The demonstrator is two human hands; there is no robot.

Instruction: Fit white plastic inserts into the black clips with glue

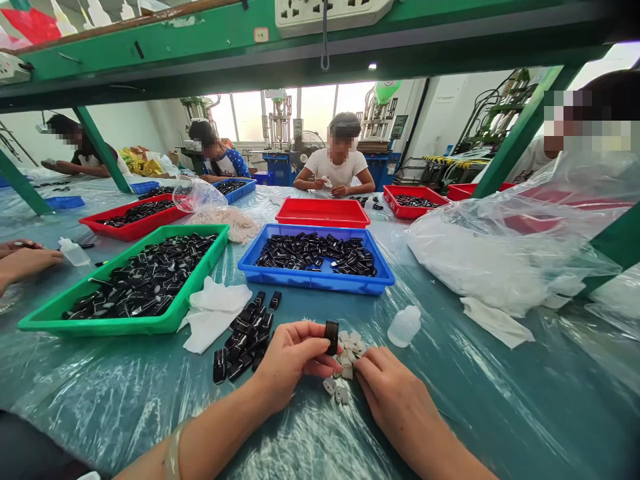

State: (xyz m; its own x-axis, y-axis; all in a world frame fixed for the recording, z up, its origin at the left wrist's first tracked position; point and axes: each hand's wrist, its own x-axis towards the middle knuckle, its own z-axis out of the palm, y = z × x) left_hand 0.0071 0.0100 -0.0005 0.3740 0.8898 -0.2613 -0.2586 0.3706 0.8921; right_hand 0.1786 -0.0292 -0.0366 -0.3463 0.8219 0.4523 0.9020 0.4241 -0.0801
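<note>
My left hand [293, 360] pinches a small glossy black part [331, 337] upright between thumb and fingers. Close on its right, my right hand [387, 383] rests at the edge of a small pile of whitish pieces [350, 350], fingers bent together; whatever its fingertips hold is too small to make out. A loose heap of black parts [245, 340] lies on the table to the left of my left hand. Behind my hands is a blue tray [315, 279] holding many black parts. A white squeeze bottle [405, 326] stands beyond my right hand.
A green tray [105, 325] of black parts and a white cloth [215, 313] are at the left. Red trays [323, 213] stand farther back. A large clear plastic bag [490, 260] is at the right. People sit around the table under a green shelf beam [200, 37].
</note>
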